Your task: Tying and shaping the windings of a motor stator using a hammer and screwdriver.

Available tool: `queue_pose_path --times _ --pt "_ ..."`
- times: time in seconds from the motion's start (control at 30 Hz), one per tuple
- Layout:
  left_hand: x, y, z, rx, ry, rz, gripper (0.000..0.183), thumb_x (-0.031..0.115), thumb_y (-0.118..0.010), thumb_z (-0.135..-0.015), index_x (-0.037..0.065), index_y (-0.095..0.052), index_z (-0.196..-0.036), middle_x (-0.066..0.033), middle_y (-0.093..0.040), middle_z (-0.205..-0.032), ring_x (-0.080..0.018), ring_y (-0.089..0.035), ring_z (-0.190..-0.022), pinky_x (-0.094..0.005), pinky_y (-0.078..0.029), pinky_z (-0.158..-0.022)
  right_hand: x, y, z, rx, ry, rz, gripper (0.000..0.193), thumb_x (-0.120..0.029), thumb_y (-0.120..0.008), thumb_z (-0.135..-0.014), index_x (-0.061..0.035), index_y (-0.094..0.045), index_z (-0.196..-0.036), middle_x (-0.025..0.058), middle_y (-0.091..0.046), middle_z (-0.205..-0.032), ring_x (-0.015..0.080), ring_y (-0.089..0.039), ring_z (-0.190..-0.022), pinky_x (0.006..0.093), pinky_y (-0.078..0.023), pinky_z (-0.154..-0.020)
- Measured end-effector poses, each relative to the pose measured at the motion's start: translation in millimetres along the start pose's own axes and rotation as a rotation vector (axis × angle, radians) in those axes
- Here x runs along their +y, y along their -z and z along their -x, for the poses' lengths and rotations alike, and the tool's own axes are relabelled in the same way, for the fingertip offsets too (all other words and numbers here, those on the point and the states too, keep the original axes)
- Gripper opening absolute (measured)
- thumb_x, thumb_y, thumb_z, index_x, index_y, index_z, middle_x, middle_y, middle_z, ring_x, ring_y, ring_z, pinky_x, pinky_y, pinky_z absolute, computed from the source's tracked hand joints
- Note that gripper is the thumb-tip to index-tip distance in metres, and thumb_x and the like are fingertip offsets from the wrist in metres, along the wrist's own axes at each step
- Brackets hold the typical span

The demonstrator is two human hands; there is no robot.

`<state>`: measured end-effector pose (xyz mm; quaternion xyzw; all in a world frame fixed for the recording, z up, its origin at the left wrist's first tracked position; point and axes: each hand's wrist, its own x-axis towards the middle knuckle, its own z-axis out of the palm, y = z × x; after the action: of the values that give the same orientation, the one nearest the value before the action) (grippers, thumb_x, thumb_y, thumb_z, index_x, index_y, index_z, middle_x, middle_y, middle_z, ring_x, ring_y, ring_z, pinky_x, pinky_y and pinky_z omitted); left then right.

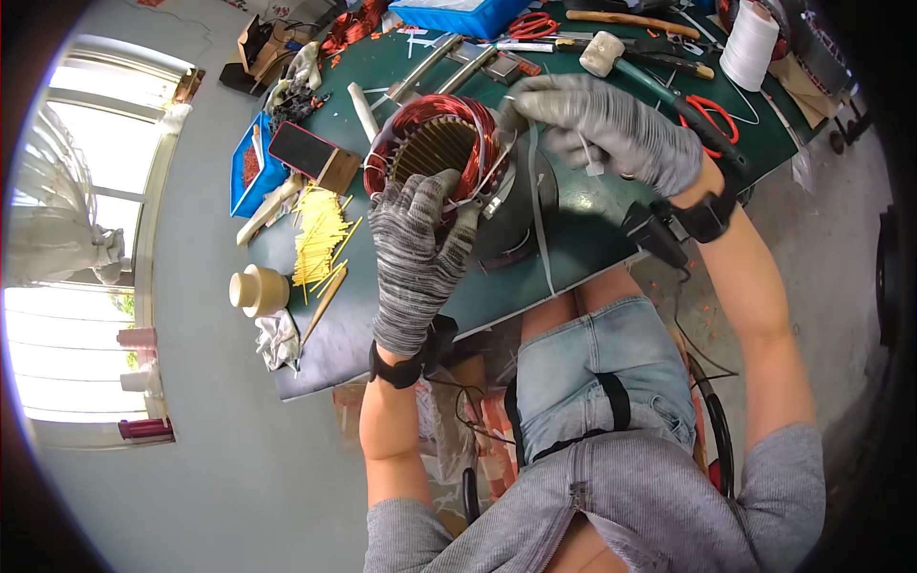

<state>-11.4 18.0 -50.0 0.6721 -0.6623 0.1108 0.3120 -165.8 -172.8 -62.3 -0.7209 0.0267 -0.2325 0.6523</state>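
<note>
Two gloved hands work at a stator (437, 145) with red copper windings, located on the near-centre part of the green bench (597, 212), just beyond its near edge. The stator is tilted, with its slotted bore facing upward. A dark round body (544, 191) stands at its right.

The left hand (415, 253) is partly closed over the near rim of the stator, with the fingertips at the bore and the thumb along the right side. The right hand (619, 129) is to the right of the windings, with its fingers bent and drawn together. Motion blur covers the fingertips; whether they pinch anything cannot be told. A pale strip (538, 224) runs from below these fingertips toward the near bench edge.

Left of the stator, a phone (304, 153) leans against a wooden block (338, 172). Yellow sticks (320, 239) lie in a loose pile nearer, with a turned wooden piece (258, 291) to their left.

On the far right, a white-headed mallet (602, 54) lies beyond the right hand, near red-handled scissors (716, 119). A spool of white thread (752, 48) stands farther right.
</note>
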Motion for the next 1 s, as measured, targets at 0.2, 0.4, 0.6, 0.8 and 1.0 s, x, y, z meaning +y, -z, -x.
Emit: queue_pose_path --times 0.2,0.4,0.6,0.8,1.0 --pt "0 14 -14 -0.021 -0.152 -0.083 0.028 0.015 -0.068 -0.073 0.005 -0.061 -0.098 -0.0123 -0.059 -0.084 -0.0318 -0.056 -0.082 -0.042 -0.043 -0.075 8 -40 70 0.543 0.216 0.754 0.026 -0.009 -0.052 -0.085 -0.0097 -0.06 -0.11 0.0179 -0.055 -0.104 0.0329 -0.055 -0.094 0.0378 -0.049 -0.081" --pt "1 15 -16 -0.201 0.034 -0.023 0.034 0.018 -0.068 -0.074 0.005 -0.06 -0.105 -0.0163 -0.062 -0.089 -0.0336 -0.058 -0.084 -0.0421 -0.046 -0.076 7 -91 56 0.563 0.249 0.771 0.046 -0.003 -0.058 -0.08 -0.0201 -0.057 -0.122 0.0085 -0.059 -0.09 0.0276 -0.06 -0.075 0.0359 -0.051 -0.069" --pt "-4 23 -23 -0.323 -0.015 -0.038 0.038 0.019 -0.065 -0.077 0.006 -0.059 -0.112 -0.015 -0.062 -0.08 -0.0318 -0.06 -0.076 -0.042 -0.047 -0.071 12 -101 35 0.685 0.392 0.855 0.056 -0.001 -0.059 -0.078 -0.0212 -0.05 -0.129 0.0076 -0.057 -0.084 0.0277 -0.058 -0.062 0.0367 -0.049 -0.053" --pt "-1 19 -21 -0.283 -0.004 -0.021 0.037 0.019 -0.064 -0.078 0.006 -0.059 -0.112 -0.0148 -0.063 -0.081 -0.0321 -0.061 -0.077 -0.0423 -0.048 -0.071 10 -105 58 0.644 0.361 0.681 0.063 0.0 -0.063 -0.075 -0.0213 -0.048 -0.132 0.0079 -0.057 -0.083 0.0269 -0.059 -0.064 0.038 -0.05 -0.056" --pt "2 21 -24 -0.327 0.05 -0.049 0.034 0.021 -0.064 -0.079 0.006 -0.06 -0.109 -0.0148 -0.063 -0.08 -0.032 -0.061 -0.077 -0.0416 -0.047 -0.07 10 -98 56 0.694 0.326 0.595 0.062 0.002 -0.062 -0.075 -0.0205 -0.049 -0.131 0.0075 -0.057 -0.083 0.026 -0.059 -0.068 0.0371 -0.05 -0.06"
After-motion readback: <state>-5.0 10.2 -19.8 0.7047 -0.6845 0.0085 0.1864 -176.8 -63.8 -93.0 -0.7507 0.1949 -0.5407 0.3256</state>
